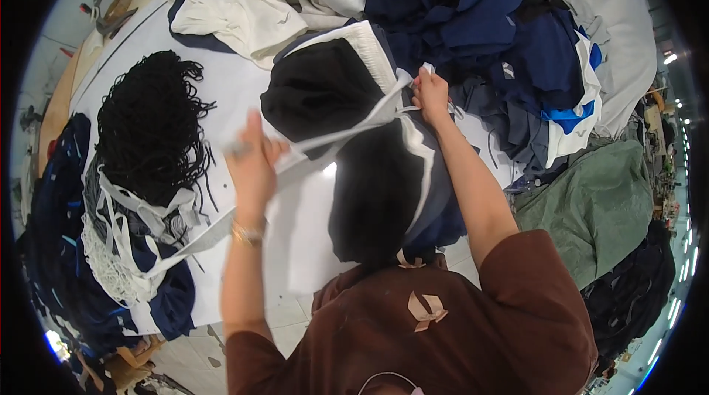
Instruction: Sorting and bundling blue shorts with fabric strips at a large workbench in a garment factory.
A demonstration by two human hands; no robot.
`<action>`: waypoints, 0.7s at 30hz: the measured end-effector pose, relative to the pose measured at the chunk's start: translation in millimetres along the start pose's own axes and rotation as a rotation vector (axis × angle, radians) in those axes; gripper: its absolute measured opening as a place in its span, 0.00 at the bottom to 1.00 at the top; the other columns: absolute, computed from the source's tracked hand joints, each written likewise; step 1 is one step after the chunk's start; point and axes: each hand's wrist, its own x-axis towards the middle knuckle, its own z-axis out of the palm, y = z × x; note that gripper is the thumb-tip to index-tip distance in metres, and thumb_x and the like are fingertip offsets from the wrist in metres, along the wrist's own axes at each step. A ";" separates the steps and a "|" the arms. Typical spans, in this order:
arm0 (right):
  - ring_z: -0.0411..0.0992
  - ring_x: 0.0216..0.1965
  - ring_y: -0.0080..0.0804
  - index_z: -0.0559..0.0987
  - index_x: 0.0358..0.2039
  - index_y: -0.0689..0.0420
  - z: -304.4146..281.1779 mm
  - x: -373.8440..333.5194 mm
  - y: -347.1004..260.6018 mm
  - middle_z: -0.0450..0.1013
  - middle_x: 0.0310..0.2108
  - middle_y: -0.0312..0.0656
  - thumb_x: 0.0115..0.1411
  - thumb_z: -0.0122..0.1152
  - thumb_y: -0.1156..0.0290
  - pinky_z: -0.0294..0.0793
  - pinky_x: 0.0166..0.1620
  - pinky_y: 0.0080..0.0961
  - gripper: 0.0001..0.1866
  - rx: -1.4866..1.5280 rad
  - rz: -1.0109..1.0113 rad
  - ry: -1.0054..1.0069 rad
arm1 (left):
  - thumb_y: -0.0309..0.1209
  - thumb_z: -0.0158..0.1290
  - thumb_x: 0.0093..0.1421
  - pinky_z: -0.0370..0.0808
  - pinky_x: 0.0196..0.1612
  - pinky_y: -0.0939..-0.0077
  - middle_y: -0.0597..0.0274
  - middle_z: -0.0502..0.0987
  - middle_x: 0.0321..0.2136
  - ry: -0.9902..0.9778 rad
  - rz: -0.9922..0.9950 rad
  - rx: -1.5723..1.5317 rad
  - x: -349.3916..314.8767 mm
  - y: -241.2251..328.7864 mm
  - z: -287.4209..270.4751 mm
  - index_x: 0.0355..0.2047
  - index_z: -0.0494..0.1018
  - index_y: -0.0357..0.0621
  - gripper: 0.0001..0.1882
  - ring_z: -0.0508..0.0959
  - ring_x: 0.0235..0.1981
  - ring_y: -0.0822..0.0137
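Observation:
My right hand (pixel 432 96) is closed on one end of a long white fabric strip (pixel 347 133). From there the strip slants down to the left, passing close by my left hand (pixel 255 162). Motion smears the fingers of that hand, so its grip is unclear. Below the strip lies a folded black garment piece (pixel 377 188) with a white edge, near my body. Beyond it sits another black piece (pixel 317 88) with a ribbed white band (pixel 375 55). The lower strip runs behind my left forearm toward a tangle of white strips and cords (pixel 122 254).
A heap of black cords (pixel 151 129) lies on the white tabletop (pixel 244 92) at left. White garments (pixel 236 18) and navy garments (pixel 450 18) are piled at the back. Green fabric (pixel 591 210) stands at right, with dark clothes (pixel 55 247) along the left edge.

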 end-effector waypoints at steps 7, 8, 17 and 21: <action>0.70 0.23 0.27 0.77 0.25 0.60 46.5 -96.6 -35.6 0.69 0.18 0.38 0.37 0.69 0.48 0.68 0.29 0.24 0.27 -1.064 -0.537 -0.497 | 0.42 0.51 0.58 0.68 0.25 0.71 0.71 0.56 0.10 -0.015 -0.176 -0.105 85.1 35.0 19.4 0.18 0.59 0.46 0.19 0.58 0.11 0.74; 0.71 0.24 0.31 0.77 0.26 0.60 44.1 -96.6 -38.4 0.70 0.19 0.40 0.33 0.70 0.46 0.69 0.30 0.26 0.29 -1.168 -0.525 -0.535 | 0.44 0.51 0.58 0.68 0.26 0.72 0.72 0.54 0.10 -0.028 -0.195 -0.088 84.6 34.8 34.0 0.18 0.58 0.47 0.20 0.57 0.11 0.75; 0.73 0.26 0.38 0.77 0.29 0.59 39.2 -76.5 -34.5 0.71 0.21 0.44 0.32 0.72 0.51 0.70 0.32 0.29 0.28 -1.203 -0.482 -0.562 | 0.42 0.64 0.41 0.71 0.37 0.72 0.47 0.72 0.35 -0.286 0.406 0.898 -12.5 26.7 34.4 0.40 0.71 0.37 0.29 0.74 0.36 0.60; 0.73 0.30 0.40 0.77 0.31 0.59 30.3 -59.2 -19.6 0.73 0.25 0.46 0.34 0.71 0.52 0.70 0.33 0.29 0.27 -1.169 -0.440 -0.542 | 0.47 0.58 0.48 0.72 0.36 0.71 0.47 0.72 0.35 -0.345 -0.040 1.173 -37.9 -17.7 24.4 0.41 0.70 0.37 0.28 0.74 0.35 0.59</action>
